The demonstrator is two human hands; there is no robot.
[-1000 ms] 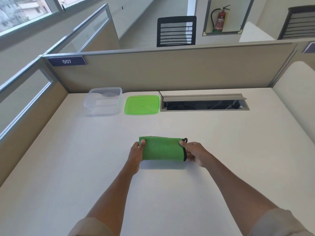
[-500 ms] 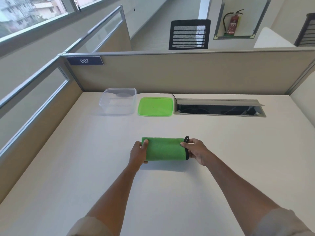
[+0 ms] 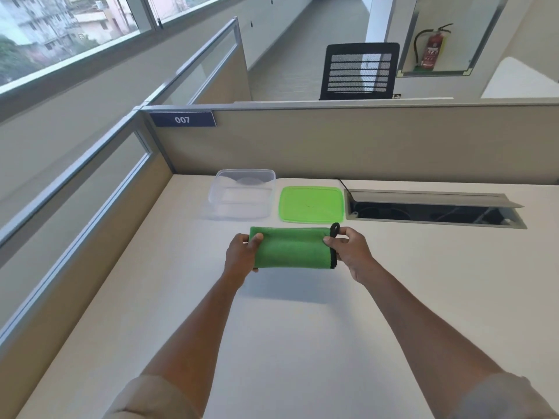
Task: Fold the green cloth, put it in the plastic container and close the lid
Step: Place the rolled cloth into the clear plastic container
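Note:
The folded green cloth (image 3: 292, 248) with a black edge and loop hangs a little above the desk, its shadow below it. My left hand (image 3: 242, 255) grips its left end, thumb on top. Its right end, by the black loop, is pinched in my right hand (image 3: 348, 247). Beyond the cloth, the clear plastic container (image 3: 243, 193) stands open and holds nothing. The green lid (image 3: 311, 204) lies flat just to the right of the container.
An open cable hatch (image 3: 435, 211) is sunk in the desk (image 3: 302, 343) right of the lid. Beige partitions (image 3: 363, 140) wall the desk at the back and left.
Both hands have lifted the folded cloth off the desk and carried it forward, closer to the container and lid. The camera has tilted and come nearer.

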